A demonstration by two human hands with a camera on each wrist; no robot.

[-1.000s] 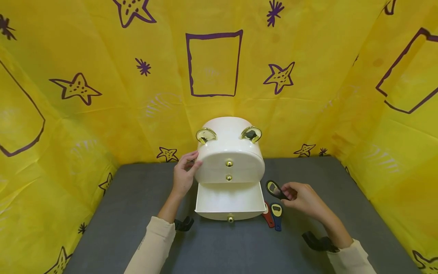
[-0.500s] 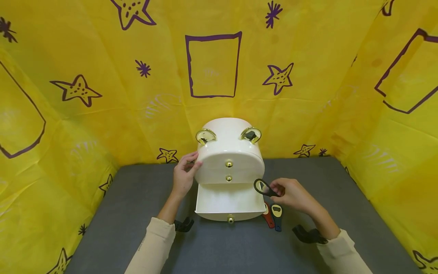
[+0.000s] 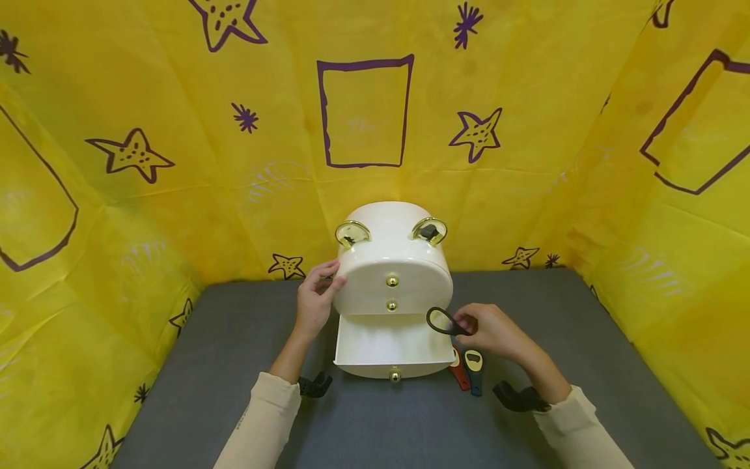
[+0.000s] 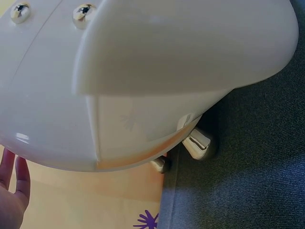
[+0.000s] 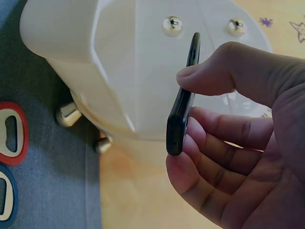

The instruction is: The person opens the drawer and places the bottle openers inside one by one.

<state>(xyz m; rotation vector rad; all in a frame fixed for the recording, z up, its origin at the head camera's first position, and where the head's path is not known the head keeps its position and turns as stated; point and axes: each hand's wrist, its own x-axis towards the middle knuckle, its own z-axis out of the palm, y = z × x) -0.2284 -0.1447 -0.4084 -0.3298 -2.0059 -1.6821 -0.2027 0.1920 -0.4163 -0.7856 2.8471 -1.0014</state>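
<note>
A white rounded mini drawer cabinet point(image 3: 391, 234) with gold knobs and gold-rimmed ears stands on the grey table. Its lowest drawer point(image 3: 381, 348) is pulled out, and nothing shows inside. My left hand point(image 3: 313, 305) rests its fingertips against the cabinet's left side, fingers fairly straight. Between thumb and fingers, my right hand point(image 3: 495, 331) pinches a black bottle opener point(image 5: 177, 119) by its handle. The opener's looped end is over the drawer's right edge; the right wrist view has it edge-on. A red bottle opener point(image 3: 461, 376) and a blue bottle opener point(image 3: 474, 372) lie beside the drawer's right corner.
Dark grey cloth covers the table point(image 3: 375, 430). A yellow curtain point(image 3: 281, 215) with purple drawings hangs behind and at both sides. Short metallic feet point(image 4: 198, 143) hold the cabinet off the table.
My right hand has carried the black bottle opener leftward, from beside the cabinet to above the drawer's right edge. The left hand stays against the cabinet.
</note>
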